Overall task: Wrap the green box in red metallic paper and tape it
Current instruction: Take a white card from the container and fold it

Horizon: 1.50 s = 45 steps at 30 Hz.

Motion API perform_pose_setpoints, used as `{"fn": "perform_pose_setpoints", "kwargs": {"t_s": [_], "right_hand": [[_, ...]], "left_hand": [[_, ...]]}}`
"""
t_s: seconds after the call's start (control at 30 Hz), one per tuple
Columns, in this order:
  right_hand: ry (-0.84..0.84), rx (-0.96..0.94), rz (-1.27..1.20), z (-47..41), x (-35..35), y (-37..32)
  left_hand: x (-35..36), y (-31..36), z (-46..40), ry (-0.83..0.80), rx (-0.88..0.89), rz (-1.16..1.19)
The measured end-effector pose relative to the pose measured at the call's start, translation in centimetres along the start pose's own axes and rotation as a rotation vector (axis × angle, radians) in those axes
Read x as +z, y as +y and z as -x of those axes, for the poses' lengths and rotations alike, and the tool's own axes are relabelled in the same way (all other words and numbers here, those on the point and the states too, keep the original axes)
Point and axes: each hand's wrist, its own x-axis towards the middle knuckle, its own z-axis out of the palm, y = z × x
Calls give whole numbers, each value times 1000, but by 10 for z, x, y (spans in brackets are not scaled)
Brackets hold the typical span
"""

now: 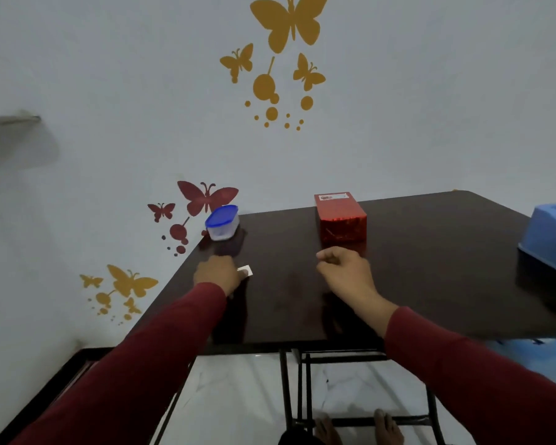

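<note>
The box (341, 220), covered in red metallic paper, stands on the dark table (430, 271) toward the back, with a taped seam on its top face. My right hand (344, 271) hovers just in front of it, fingers curled, holding nothing I can see. My left hand (217, 273) rests on the table at the left and pinches a small white scrap (246, 272), perhaps tape or its backing.
A clear plastic container with a blue lid (222, 222) sits at the table's back left corner by the wall. A blue tape dispenser (549, 245) stands at the right edge. The table's metal legs (297, 387) and my feet show below.
</note>
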Motion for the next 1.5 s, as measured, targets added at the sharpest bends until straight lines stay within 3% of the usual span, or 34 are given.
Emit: {"fn": "perform_pose_setpoints", "kwargs": {"t_s": [0.1,0.27,0.57,0.67,0.8,1.03,1.17,1.37,1.5], "right_hand": [[-1,44,-50,19,6,3],[2,134,-240,27,1,3],[109,103,-496,-4,-62,-15],[125,190,-635,-29,-90,-11],[242,264,-616,-66,-119,-2],[309,311,-894,-131,-163,16],[365,368,-851,-154,-190,-4],[460,381,-464,-164,-236,-71],[497,480,-377,-155,-271,-110]], "left_hand": [[9,1,6,105,42,234],[-7,51,62,192,327,710],[-44,154,84,-102,617,1208],[-45,186,63,-219,620,1239],[-47,236,30,-242,574,1204],[-39,323,-23,-388,478,1340],[-66,362,-35,-553,418,1419],[-131,391,-27,-598,363,1474],[-163,407,-5,-597,311,1440]]}}
